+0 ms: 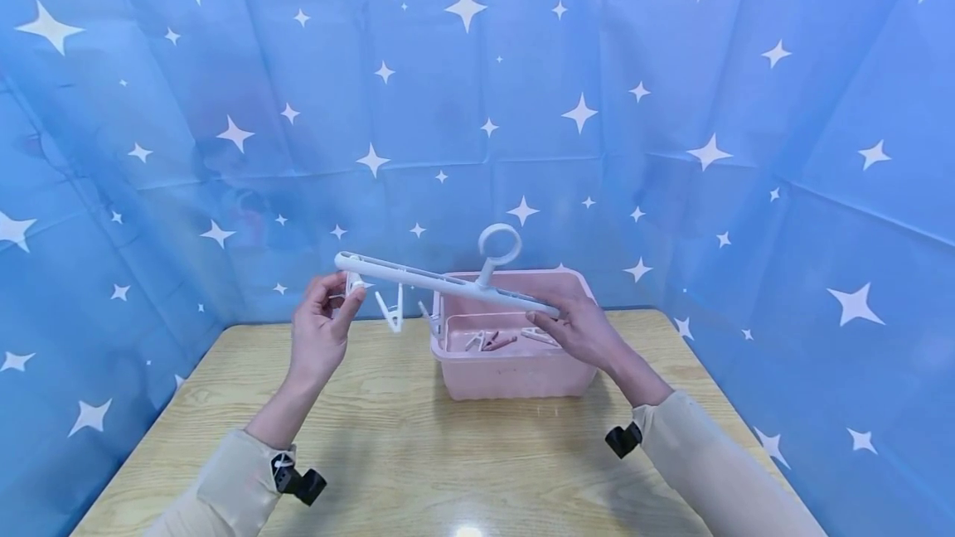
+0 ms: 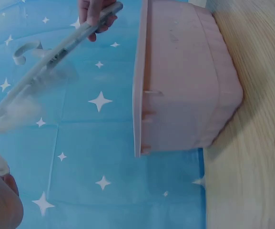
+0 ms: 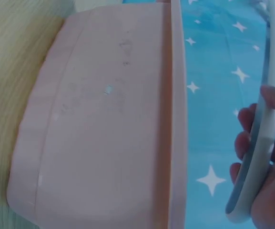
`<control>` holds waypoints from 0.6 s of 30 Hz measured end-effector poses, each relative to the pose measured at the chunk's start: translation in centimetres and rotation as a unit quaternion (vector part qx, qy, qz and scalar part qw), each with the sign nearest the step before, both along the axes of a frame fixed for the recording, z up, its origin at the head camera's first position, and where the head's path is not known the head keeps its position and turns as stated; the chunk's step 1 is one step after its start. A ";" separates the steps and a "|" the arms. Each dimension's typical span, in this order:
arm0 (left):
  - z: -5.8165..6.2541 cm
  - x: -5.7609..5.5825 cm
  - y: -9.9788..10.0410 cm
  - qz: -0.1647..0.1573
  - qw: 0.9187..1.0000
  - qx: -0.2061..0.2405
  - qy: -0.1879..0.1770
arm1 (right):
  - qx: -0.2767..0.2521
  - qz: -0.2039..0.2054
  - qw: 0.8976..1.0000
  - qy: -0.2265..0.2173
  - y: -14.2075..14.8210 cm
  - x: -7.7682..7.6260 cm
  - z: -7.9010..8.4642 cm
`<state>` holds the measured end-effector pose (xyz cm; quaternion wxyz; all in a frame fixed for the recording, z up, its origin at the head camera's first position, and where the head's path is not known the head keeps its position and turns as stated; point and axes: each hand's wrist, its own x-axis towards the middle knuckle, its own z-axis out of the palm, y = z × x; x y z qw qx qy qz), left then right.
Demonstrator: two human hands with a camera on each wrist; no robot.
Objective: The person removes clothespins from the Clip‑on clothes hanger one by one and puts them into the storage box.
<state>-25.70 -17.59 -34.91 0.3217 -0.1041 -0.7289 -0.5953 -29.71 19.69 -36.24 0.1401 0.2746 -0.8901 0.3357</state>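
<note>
A white clip hanger (image 1: 448, 282) with a ring-shaped hook (image 1: 500, 244) is held above the table, its left end higher than its right. My right hand (image 1: 578, 330) grips the bar's right end; in the right wrist view, fingers (image 3: 242, 144) curl round the bar (image 3: 259, 162). At the other end, my left hand (image 1: 322, 317) pinches a white clip (image 1: 354, 282) between thumb and fingers. Another white clip (image 1: 393, 309) dangles from the bar beside it, and a further clip (image 1: 430, 319) hangs nearer the middle. In the left wrist view the dangling clips are blurred.
Beneath the hanger's right half stands a pink plastic bin (image 1: 515, 375) on the wooden table (image 1: 373, 437). Several loose clips, among them a pinkish one (image 1: 498, 343), lie inside it. A blue curtain (image 1: 418, 106) with white stars surrounds the table's back and sides.
</note>
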 end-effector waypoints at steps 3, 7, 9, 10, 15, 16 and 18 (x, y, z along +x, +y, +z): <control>-0.1 0.0 0.0 0.001 1.000 -0.012 0.027 | 0.002 0.005 1.000 -0.009 0.0 0.0 0.0; -0.4 0.0 0.0 -0.022 0.999 -0.010 0.046 | -0.006 0.002 1.000 -0.007 0.0 -0.2 -0.1; -0.5 0.0 0.1 -0.030 0.998 -0.009 0.045 | -0.011 0.001 1.000 -0.007 0.0 -0.2 -0.2; -0.5 0.0 0.1 -0.034 0.999 -0.009 0.042 | -0.013 0.001 1.000 -0.008 0.0 -0.2 -0.2; -0.6 0.0 0.1 -0.043 0.999 -0.006 0.030 | -0.016 -0.004 1.000 -0.012 0.1 -0.2 -0.2; -0.6 0.0 0.1 -0.043 0.999 -0.007 0.029 | -0.015 -0.006 1.000 -0.013 0.1 -0.2 -0.2; -0.6 0.0 0.1 -0.045 0.999 -0.009 0.028 | -0.012 -0.010 1.000 -0.015 0.2 -0.3 -0.2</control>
